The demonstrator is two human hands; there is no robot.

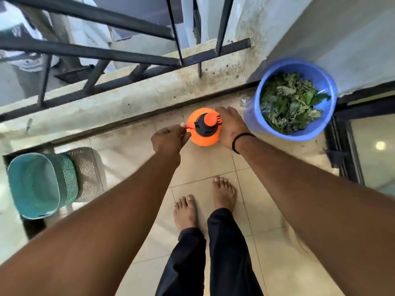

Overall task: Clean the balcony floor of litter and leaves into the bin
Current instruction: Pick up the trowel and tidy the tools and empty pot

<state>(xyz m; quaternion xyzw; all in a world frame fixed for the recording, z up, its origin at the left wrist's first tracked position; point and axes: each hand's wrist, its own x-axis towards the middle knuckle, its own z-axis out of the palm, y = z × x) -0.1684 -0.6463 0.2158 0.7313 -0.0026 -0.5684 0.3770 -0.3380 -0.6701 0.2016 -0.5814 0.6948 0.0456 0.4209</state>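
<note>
Blue bin [252, 116] full of leaves [290, 103]; left hand [170, 138] pinching orange sprayer [204, 136], right hand [232, 124] seemingly gripping it.

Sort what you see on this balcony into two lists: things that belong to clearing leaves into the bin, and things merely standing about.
Belongs to the job:
- round blue plastic bin
- green leaves heaped inside it
- tiled balcony floor

Merely standing about:
- orange plastic sprayer bottle, held by left hand and right hand
- teal mesh basket
- dark metal railing
</note>
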